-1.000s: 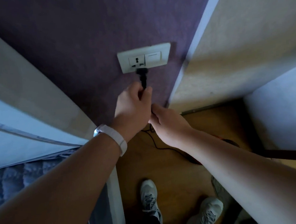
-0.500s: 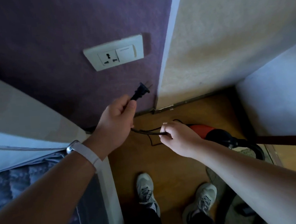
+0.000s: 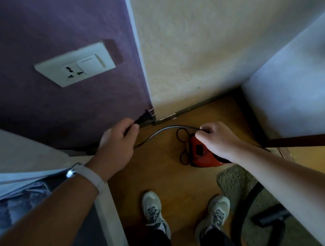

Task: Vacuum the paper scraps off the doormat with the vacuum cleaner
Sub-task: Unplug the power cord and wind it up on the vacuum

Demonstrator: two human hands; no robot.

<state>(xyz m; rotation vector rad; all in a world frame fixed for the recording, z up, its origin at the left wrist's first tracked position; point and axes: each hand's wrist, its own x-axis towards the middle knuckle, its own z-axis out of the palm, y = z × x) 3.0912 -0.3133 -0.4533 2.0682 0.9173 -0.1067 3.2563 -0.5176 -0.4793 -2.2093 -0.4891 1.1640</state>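
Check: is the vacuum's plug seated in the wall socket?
No, the left hand holds the plug clear of the wall socket, prongs exposed.

I see bare wooden floor [image 3: 161, 176] between the shoes [image 3: 152, 210] and the red vacuum cleaner [image 3: 200, 158]; a hand can pass there. The black cord [image 3: 158, 133] arcs over the far floor and loops just left of the vacuum cleaner. A white furniture edge [image 3: 111, 222] closes the left side. On the near right, the hose [image 3: 248, 209] and nozzle [image 3: 270, 218] lie over the doormat [image 3: 236, 177]. The socket [image 3: 75, 65] on the purple wall [image 3: 45, 25] stands unobstructed.
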